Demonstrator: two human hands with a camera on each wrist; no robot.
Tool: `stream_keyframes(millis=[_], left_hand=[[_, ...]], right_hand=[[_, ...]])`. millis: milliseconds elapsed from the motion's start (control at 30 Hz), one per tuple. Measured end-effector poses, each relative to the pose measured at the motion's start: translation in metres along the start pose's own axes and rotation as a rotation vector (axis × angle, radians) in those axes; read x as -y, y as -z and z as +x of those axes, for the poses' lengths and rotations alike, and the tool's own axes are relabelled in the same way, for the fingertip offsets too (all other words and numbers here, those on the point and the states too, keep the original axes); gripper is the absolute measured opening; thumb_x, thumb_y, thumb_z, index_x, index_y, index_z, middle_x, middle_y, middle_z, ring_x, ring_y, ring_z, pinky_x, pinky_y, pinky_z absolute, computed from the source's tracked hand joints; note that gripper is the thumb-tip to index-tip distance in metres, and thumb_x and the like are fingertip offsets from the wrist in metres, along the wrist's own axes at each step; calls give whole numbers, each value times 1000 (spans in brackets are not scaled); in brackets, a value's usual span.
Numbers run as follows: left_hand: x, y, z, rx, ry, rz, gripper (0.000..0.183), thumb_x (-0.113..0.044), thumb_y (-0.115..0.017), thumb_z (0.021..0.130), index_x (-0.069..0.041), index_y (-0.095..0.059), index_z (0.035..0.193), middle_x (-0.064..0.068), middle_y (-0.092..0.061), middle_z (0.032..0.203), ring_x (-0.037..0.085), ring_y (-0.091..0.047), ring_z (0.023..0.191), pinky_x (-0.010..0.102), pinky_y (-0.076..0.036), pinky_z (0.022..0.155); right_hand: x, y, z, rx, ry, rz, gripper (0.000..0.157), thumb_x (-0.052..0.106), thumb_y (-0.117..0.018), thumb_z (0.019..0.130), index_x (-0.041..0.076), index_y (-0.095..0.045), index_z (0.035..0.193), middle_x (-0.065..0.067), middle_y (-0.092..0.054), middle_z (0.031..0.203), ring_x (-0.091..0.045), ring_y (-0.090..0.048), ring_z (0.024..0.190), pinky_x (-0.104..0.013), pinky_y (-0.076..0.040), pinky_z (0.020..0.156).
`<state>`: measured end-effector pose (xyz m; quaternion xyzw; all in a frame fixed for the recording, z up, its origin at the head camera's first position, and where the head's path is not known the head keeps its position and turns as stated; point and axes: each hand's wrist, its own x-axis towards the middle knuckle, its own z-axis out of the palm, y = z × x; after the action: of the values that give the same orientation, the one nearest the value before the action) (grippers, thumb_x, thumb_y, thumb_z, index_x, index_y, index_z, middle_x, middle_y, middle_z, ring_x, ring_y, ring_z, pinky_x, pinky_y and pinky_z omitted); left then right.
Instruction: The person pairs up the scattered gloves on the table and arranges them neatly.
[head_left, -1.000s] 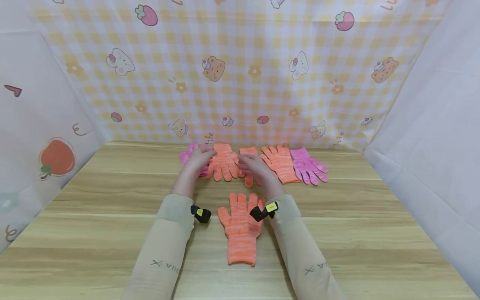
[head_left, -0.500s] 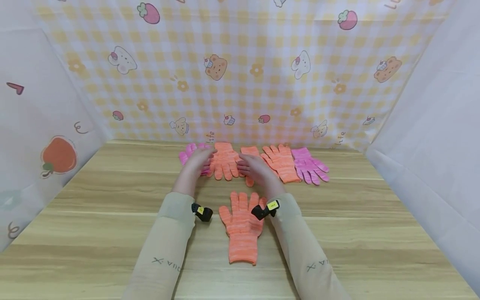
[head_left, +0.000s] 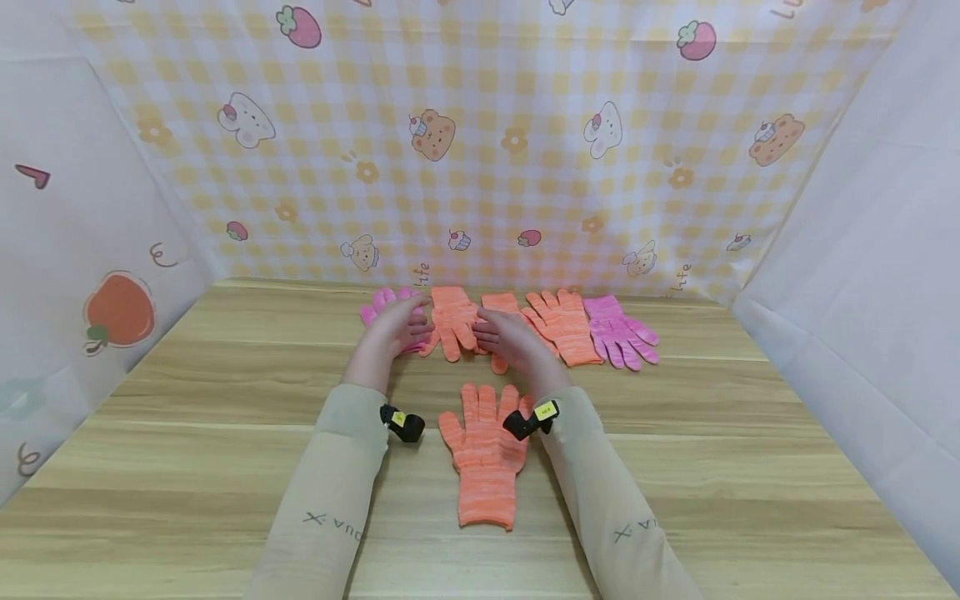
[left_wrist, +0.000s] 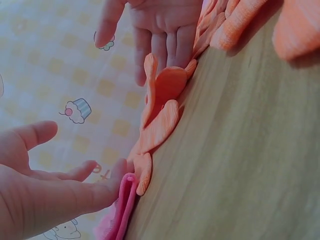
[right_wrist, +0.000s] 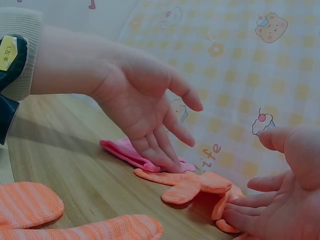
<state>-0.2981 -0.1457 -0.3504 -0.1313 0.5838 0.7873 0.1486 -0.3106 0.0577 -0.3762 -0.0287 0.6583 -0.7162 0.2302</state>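
At the back of the table, an orange knit glove lies between my two hands. My left hand is at its left edge, over a pink glove, fingers extended and thumb apart. From the other side, my right hand reaches in with straight fingers touching the glove's right edge, partly covering another orange glove. In the left wrist view the middle glove's fingers are bunched and lifted off the wood. The right wrist view shows my left fingertips down where the pink and orange gloves meet.
Farther right in the row lie an orange glove and a pink glove. Nearer me, between my forearms, a single orange glove lies flat, fingers pointing away. A checked cloth hangs behind the wooden table.
The orange glove between my hands has narrowed: its left side has shifted right and its fingers have bunched. Both hands stay at its sides, and the other gloves lie as before.
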Motion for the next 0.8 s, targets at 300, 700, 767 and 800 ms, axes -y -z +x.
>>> stream_keyframes(millis=[300,700,767,800], left_hand=[[3,-1,3,56,2,-19,57,-22,-42,102,-7,-19,152,32,-20,149,40,-34,133,41,-33,108],[9,-6,8,11,40,104,45,-16,-46,101,0,-38,142,20,-43,137,16,-57,86,28,-49,84],[10,-6,10,6,34,98,43,-14,-45,102,2,-39,141,18,-48,131,14,-58,82,27,-50,83],[11,-5,11,2,33,84,42,-13,-46,101,2,-41,140,17,-50,127,13,-59,79,26,-50,80]], right_hand=[[-2,0,0,23,3,-14,54,27,-43,104,4,-25,150,-18,-34,148,-29,-34,135,-39,-31,109],[-1,0,3,-4,-18,-25,55,27,-45,103,3,-27,149,-16,-28,151,-27,-29,137,-39,-25,111],[-1,0,2,-9,-20,-35,56,27,-46,103,3,-27,149,-16,-29,151,-27,-30,137,-40,-26,111],[-1,1,1,-8,-19,-47,56,28,-46,102,3,-27,149,-16,-29,151,-28,-29,137,-40,-25,111]])
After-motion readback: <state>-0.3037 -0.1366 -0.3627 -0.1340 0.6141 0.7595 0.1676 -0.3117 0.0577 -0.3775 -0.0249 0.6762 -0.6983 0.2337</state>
